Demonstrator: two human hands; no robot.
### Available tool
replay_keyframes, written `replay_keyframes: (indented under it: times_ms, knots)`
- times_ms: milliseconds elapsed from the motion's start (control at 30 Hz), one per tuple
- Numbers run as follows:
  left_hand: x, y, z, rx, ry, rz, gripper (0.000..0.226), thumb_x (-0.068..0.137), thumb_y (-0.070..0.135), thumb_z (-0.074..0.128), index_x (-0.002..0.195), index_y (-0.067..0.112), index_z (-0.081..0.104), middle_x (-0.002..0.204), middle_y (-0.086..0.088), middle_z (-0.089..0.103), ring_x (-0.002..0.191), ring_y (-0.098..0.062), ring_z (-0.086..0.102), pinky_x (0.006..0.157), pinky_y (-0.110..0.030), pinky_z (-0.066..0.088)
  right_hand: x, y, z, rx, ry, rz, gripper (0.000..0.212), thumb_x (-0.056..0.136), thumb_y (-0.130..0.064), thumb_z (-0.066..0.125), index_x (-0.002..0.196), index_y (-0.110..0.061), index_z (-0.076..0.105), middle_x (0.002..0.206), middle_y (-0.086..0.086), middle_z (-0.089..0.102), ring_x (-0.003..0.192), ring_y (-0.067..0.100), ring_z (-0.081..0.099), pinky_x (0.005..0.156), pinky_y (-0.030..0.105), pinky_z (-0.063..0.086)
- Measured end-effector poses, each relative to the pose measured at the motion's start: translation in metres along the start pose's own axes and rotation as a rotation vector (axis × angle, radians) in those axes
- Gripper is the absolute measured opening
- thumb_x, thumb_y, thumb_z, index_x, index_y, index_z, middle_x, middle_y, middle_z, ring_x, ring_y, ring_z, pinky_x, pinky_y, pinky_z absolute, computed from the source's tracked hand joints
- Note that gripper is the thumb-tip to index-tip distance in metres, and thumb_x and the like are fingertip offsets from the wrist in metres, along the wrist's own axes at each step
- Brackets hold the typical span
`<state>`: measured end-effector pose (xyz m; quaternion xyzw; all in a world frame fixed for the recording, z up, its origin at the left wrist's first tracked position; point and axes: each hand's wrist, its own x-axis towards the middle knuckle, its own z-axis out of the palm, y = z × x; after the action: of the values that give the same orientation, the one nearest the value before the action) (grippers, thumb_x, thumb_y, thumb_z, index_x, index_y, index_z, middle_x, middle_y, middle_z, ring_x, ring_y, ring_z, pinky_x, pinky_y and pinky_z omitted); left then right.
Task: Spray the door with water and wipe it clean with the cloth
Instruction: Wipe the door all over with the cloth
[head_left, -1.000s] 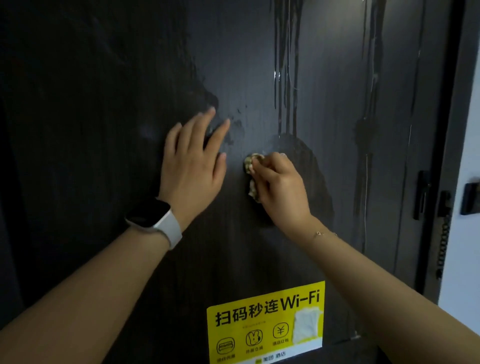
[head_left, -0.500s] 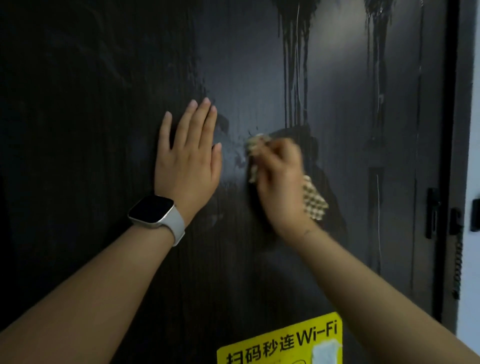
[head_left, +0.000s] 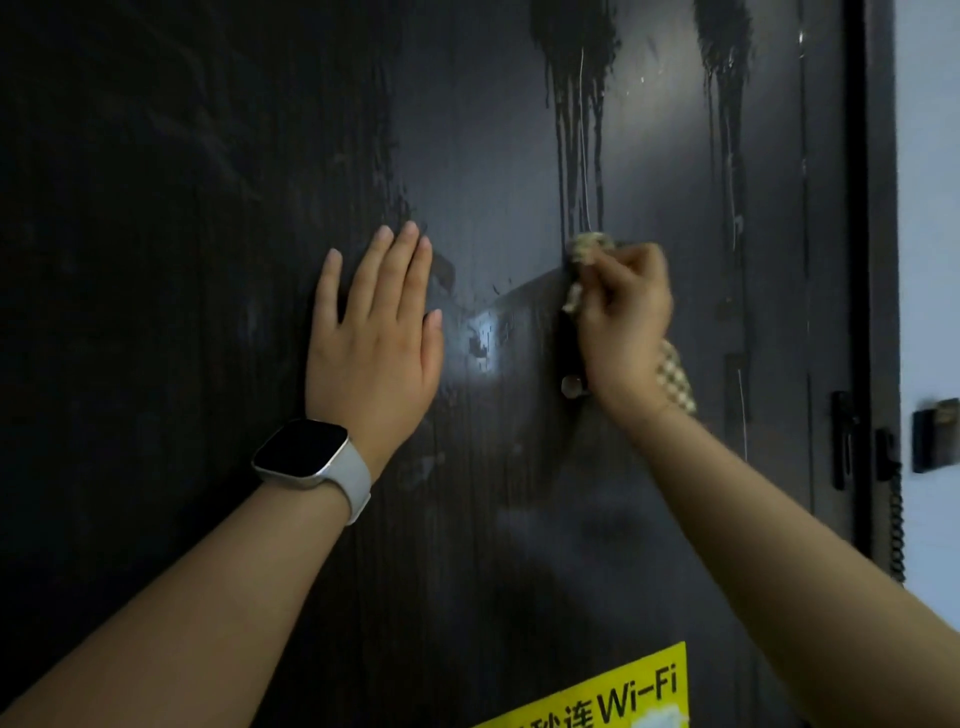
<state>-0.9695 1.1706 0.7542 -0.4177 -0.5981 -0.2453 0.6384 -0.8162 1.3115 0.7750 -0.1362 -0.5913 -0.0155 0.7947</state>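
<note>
The left hand (head_left: 375, 340) lies flat, fingers straight, on the dark wet door (head_left: 498, 156); the right hand (head_left: 621, 322) grips a checked cloth (head_left: 587, 247) against it. A yellow Wi-Fi sticker (head_left: 597, 696) sits lower right.

- To the right we see a strip of pale wall (head_left: 927, 208), the brightest part of the view.
- On that wall we make out a small dark fitting (head_left: 935, 434); what it is we cannot tell.
- Between wall and dark panel runs a dark upright frame (head_left: 878, 260).
- By the frame's lower part hangs a black coiled cord (head_left: 896, 525).
- On the dark panel's right edge sits a black metal latch fitting (head_left: 840, 439).
- At the bottom we read a yellow Wi-Fi sticker (head_left: 613, 699).
- The light is dim; a soft glare falls mid-view.
</note>
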Motion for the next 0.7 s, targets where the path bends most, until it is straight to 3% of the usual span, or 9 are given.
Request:
replay_keyframes:
  times_ms: [100,167,233,333,367,433,600,700]
  knots:
    - [0.000,-0.001,0.000,0.000,0.004,0.000,0.055,0.105,0.032,0.030,0.155,0.008,0.024,0.163,-0.007,0.021,0.150,-0.023,0.018,0.121,-0.052,0.014,-0.019,-0.027,0.012,0.024,-0.208,-0.268,0.024,0.091,-0.005,0.061,0.112,-0.005,0.071,0.094,0.005,0.053,0.089,0.021,0.053,0.081,0.024,0.044]
    - [0.000,-0.002,0.000,0.000,0.007,0.003,0.055,0.105,0.032,0.031,0.155,0.008,0.024,0.163,-0.007,0.021,0.151,-0.023,0.018,0.121,-0.052,0.014,-0.007,-0.017,0.004,-0.022,-0.246,-0.332,0.023,0.091,-0.006,0.062,0.111,-0.007,0.072,0.094,0.005,0.054,0.089,0.016,0.051,0.080,0.019,0.042]
    - [0.000,-0.003,0.001,0.006,0.009,0.006,0.056,0.105,0.033,0.030,0.155,0.008,0.024,0.163,-0.007,0.020,0.151,-0.023,0.017,0.121,-0.052,0.014,0.015,0.006,-0.010,-0.086,-0.138,-0.210,0.019,0.091,-0.008,0.060,0.102,-0.006,0.075,0.090,0.002,0.049,0.085,0.011,0.048,0.076,0.016,0.040]
    - [0.000,-0.001,0.002,0.011,0.010,0.002,0.056,0.105,0.033,0.029,0.155,0.008,0.024,0.163,-0.007,0.021,0.150,-0.023,0.018,0.121,-0.052,0.014,0.047,0.035,-0.023,-0.162,0.001,0.077,0.023,0.094,-0.017,0.058,0.101,-0.002,0.074,0.089,0.003,0.043,0.080,0.017,0.048,0.078,0.030,0.044]
    - [-0.001,-0.001,0.002,0.012,0.011,0.003,0.056,0.105,0.033,0.029,0.155,0.008,0.024,0.163,-0.007,0.021,0.150,-0.023,0.018,0.121,-0.052,0.014,0.049,0.035,-0.020,-0.165,0.014,0.099,0.024,0.095,-0.017,0.057,0.103,-0.002,0.074,0.089,0.003,0.043,0.080,0.017,0.048,0.078,0.026,0.043]
    - [-0.001,-0.001,0.002,0.017,0.010,0.005,0.056,0.105,0.033,0.028,0.155,0.008,0.023,0.163,-0.008,0.021,0.150,-0.023,0.018,0.121,-0.052,0.013,0.040,0.014,-0.006,-0.106,-0.007,0.012,0.022,0.093,-0.012,0.058,0.104,-0.002,0.074,0.091,0.002,0.046,0.083,0.019,0.052,0.078,0.016,0.039]
    - [-0.001,-0.001,0.000,0.019,0.007,0.003,0.055,0.106,0.032,0.029,0.155,0.008,0.023,0.163,-0.007,0.020,0.151,-0.023,0.017,0.122,-0.052,0.012,0.012,-0.023,0.017,-0.038,-0.211,-0.372,0.024,0.089,-0.005,0.060,0.111,-0.006,0.072,0.093,0.011,0.056,0.089,0.023,0.054,0.080,0.027,0.045]
    - [0.000,-0.002,0.001,0.014,0.012,0.002,0.056,0.105,0.033,0.028,0.155,0.008,0.024,0.163,-0.008,0.022,0.150,-0.023,0.018,0.122,-0.052,0.013,0.040,0.010,-0.001,-0.114,-0.088,-0.204,0.024,0.090,-0.010,0.058,0.108,-0.009,0.074,0.091,0.004,0.052,0.086,0.022,0.053,0.078,0.031,0.045]
